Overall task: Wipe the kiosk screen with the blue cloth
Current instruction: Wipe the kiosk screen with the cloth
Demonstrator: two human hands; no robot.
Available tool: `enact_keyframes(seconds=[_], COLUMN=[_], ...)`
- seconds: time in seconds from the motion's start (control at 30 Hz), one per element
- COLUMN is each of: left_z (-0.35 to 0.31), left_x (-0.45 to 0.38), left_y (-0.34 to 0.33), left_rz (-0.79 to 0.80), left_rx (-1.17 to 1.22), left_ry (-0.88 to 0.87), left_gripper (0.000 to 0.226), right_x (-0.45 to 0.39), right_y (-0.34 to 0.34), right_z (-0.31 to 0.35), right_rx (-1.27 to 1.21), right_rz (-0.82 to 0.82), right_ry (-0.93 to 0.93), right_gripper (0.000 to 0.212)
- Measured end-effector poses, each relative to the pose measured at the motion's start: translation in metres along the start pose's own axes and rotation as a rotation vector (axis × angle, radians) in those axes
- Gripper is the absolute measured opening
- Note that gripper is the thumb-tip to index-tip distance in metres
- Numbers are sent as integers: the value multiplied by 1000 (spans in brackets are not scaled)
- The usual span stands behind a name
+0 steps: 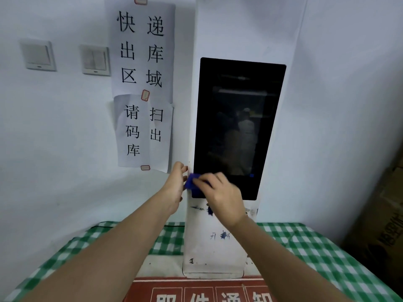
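A tall white kiosk (214,247) stands on the table with a dark, switched-off screen (237,127) set in its front. The blue cloth (192,182) is pressed on the screen's lower left corner under my right hand (220,197), whose fingers lie flat over it. A small tail of the cloth shows below my right palm. My left hand (174,186) rests against the kiosk's left edge, right beside the cloth, fingers curled on the casing.
A green and white checked tablecloth (316,253) covers the table. A red sign (196,290) lies in front of the kiosk base. Paper notices (141,83) and two wall switches (65,57) are on the wall at left. A cardboard box (379,214) stands at right.
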State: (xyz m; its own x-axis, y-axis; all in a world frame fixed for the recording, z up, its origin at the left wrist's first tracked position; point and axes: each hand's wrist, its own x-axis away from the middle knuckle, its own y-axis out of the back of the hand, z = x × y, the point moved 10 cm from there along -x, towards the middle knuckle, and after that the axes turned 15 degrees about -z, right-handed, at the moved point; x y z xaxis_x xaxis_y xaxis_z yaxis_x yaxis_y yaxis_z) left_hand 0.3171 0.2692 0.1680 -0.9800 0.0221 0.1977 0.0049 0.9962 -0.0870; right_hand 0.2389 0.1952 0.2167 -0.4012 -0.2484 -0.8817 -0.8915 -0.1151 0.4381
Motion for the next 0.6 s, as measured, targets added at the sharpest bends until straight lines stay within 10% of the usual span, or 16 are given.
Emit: enact_keyframes(seconds=[0.17,0.43,0.6], left_z=[5,5,1], left_x=[-1,1,3], left_y=[2,5,4], left_rz=[1,25,14], left_rx=[-5,-15,1], left_ry=[8,25,2], left_gripper=[52,56,54], right_x=[-14,56,1], right_y=[-1,-42,1], right_z=[-7,8,3], right_rx=[66,-9,-12], right_rz=[-78,227,31], right_ry=[-72,91,48], right_gripper=[58,49,63])
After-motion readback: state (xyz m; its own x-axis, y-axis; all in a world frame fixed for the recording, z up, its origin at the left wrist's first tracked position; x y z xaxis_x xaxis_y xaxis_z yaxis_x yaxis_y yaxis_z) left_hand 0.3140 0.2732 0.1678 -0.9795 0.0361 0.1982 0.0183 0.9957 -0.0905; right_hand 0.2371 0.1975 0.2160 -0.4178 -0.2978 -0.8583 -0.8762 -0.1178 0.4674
